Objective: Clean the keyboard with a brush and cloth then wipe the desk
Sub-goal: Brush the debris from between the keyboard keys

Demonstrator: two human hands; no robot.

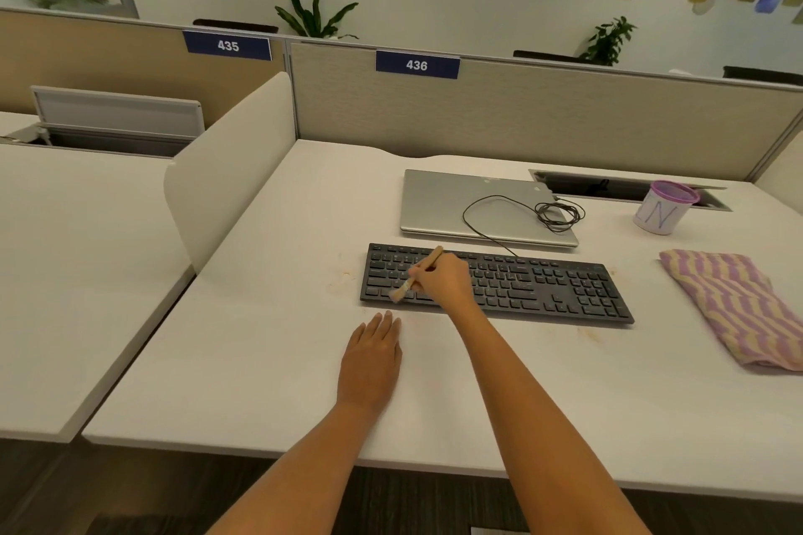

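A black keyboard (560,285) lies across the middle of the white desk (269,361). My right hand (443,278) grips a small wooden-handled brush (413,276) over the keyboard's left part, with the pale bristles down on the keys near the front left corner. My left hand (371,354) rests flat on the desk just in front of that corner, fingers straight. A folded cloth with pink and beige wavy stripes (734,308) lies to the right of the keyboard. Faint brownish stains mark the desk left of the keyboard and along its front edge.
A closed silver laptop (443,204) lies behind the keyboard with a coiled black cable (558,215) on it. A white cup with a purple rim (662,208) stands at the back right beside a cable slot. A white divider (226,169) bounds the desk on the left.
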